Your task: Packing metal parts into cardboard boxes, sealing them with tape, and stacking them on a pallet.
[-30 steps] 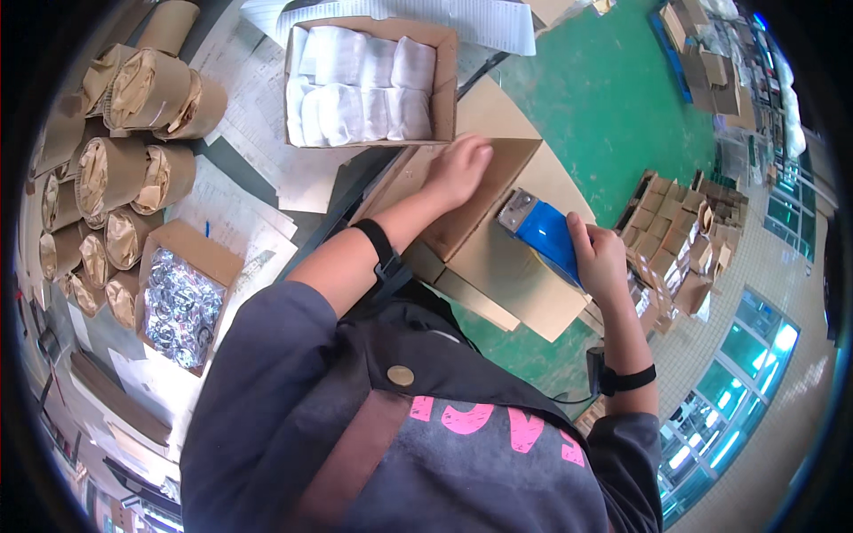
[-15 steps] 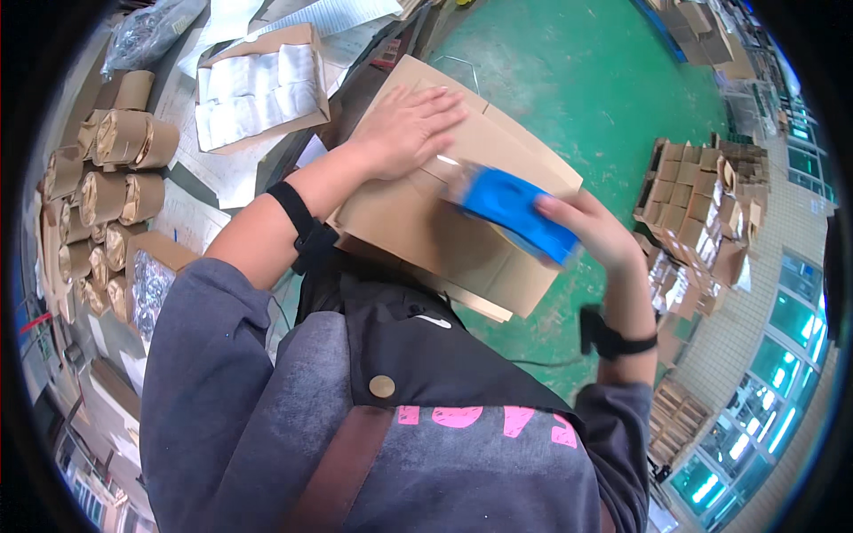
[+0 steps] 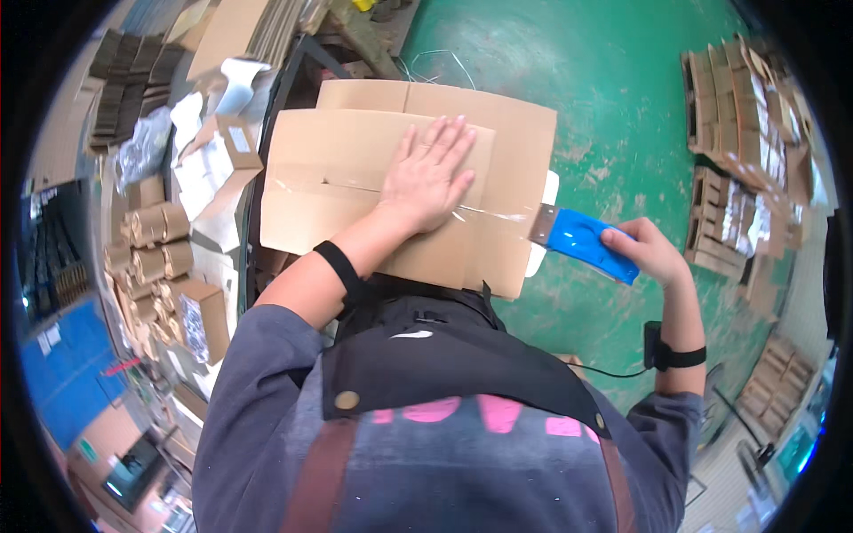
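Observation:
My left hand (image 3: 426,182) lies flat with fingers stretched on the top of a brown cardboard box (image 3: 329,147), near its middle. A strip of clear tape (image 3: 493,214) runs across the cardboard from beside that hand toward the box's right edge. At that edge is a blue tape dispenser (image 3: 591,246), its metal end against or very close to the cardboard. My right hand (image 3: 650,253) is closed round the dispenser's outer end, the thumb on top. Behind the box's right side a white rounded thing (image 3: 544,222) shows in part.
On the left, a bench holds several brown paper-wrapped rolls (image 3: 155,224), a carton with clear-wrapped contents (image 3: 203,320) and an open carton (image 3: 235,147). Stacked cartons on pallets (image 3: 724,115) line the right. A thin cable (image 3: 613,373) runs to my right wrist strap.
My right hand has drawn the dispenser rightward to the box's edge, with tape trailing behind it. The view has turned, and the left hand remains flat on the box.

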A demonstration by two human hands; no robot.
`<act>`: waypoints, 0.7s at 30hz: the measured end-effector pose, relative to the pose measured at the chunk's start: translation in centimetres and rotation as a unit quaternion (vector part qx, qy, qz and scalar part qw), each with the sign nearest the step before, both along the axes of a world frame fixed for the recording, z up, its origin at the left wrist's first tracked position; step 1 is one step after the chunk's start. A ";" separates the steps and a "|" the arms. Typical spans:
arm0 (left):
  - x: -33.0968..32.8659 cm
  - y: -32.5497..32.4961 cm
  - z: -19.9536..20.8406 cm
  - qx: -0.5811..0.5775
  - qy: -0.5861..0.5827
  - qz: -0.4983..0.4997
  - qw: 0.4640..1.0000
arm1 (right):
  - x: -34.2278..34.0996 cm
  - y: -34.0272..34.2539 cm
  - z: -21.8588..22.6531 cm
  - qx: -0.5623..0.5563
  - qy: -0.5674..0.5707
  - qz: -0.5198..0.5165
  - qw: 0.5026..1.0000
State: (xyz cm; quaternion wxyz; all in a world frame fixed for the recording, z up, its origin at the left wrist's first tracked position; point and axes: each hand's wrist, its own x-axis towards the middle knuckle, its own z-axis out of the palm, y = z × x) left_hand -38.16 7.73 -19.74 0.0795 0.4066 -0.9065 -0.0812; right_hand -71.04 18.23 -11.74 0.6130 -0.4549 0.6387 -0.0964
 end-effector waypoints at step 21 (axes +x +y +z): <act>-10.6 6.8 -0.1 0.493 0.078 -0.250 0.829 | 7.7 5.3 -3.2 -0.346 0.070 -0.335 0.874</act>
